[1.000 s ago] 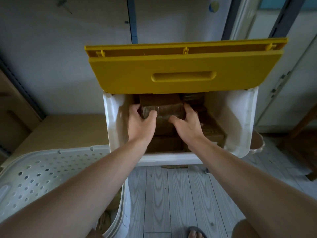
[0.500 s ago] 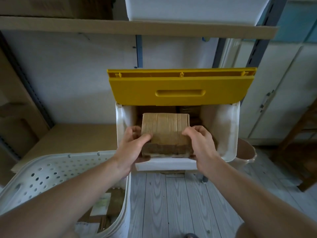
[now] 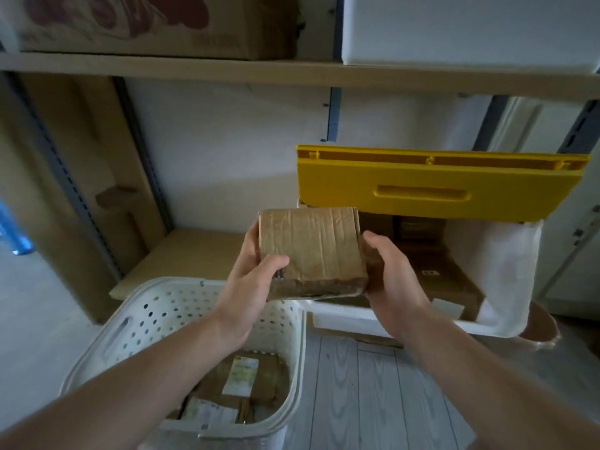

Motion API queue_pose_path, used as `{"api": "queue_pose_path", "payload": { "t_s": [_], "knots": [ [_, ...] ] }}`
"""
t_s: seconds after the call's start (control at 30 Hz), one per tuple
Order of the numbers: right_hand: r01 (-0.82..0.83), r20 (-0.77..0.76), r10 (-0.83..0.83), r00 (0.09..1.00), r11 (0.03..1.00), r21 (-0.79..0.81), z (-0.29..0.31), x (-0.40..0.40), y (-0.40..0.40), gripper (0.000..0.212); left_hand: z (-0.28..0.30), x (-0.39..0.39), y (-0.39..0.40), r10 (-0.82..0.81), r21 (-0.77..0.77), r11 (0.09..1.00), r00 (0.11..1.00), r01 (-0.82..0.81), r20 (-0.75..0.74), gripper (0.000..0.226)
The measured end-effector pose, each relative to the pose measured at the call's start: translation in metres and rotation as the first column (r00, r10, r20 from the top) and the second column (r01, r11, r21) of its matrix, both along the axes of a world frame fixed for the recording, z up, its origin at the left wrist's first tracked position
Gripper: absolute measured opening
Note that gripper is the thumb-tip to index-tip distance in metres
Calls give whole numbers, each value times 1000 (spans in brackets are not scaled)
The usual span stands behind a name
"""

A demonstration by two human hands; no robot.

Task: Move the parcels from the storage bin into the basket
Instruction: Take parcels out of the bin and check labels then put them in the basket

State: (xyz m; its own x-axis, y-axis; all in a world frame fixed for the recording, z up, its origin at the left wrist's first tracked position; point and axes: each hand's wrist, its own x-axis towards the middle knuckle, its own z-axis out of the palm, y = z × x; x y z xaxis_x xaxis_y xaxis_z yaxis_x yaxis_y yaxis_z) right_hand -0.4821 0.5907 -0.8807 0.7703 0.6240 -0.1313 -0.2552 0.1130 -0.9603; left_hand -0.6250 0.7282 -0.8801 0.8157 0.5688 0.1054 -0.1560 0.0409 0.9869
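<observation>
A brown taped cardboard parcel (image 3: 311, 248) hangs in the air between the white storage bin (image 3: 506, 264) and the white perforated basket (image 3: 162, 306). My left hand (image 3: 256, 280) grips its left side with the thumb on top. My right hand (image 3: 389, 271) holds its right side. The bin's yellow lid (image 3: 438, 186) is flipped up, and more brown parcels (image 3: 438, 271) lie inside the bin. The basket on the floor at lower left holds labelled parcels (image 3: 243, 381).
A wooden shelf board (image 3: 292, 74) runs overhead, carrying a cardboard box (image 3: 146, 24) and a white box (image 3: 470, 27). A low wooden shelf (image 3: 188, 258) lies behind the basket. Grey plank floor (image 3: 373, 401) shows below. A tan bowl-like container (image 3: 539, 329) sits right of the bin.
Both hands lifted the parcel out of the bin and carried it left toward the basket. The view swung left and up, so the bin now sits on the right.
</observation>
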Motion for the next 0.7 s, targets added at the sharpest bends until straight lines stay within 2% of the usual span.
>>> {"api": "queue_pose_path", "payload": {
  "t_s": [0.07, 0.17, 0.33, 0.43, 0.57, 0.7],
  "knots": [
    [-20, 1, 20, 1000, 999, 33, 1, -3, 16, 33, 1, -11, 13, 84, -16, 996, 996, -84, -7, 39],
    [-33, 15, 32, 999, 997, 75, 2, -10, 39, 33, 2, -23, 29, 200, -34, 979, 978, -202, -60, 43],
    [-32, -45, 39, 998, 988, 148, 4, -23, 76, 24, -1, -31, 44, 245, -45, 964, 944, -261, -221, 38],
    [-127, 42, 122, 992, 981, 148, 3, -30, 92, 29, -1, -34, 51, 194, -91, 970, 945, -224, -263, 46],
    [-185, 239, 164, 957, 981, 66, -4, -40, 110, 27, -13, -40, 65, 103, -204, 966, 963, -156, -248, 84],
    [-177, 259, 170, 951, 984, 3, -8, -42, 121, 26, -24, -42, 74, 141, -157, 970, 955, -186, -261, 75]
  ]
}}
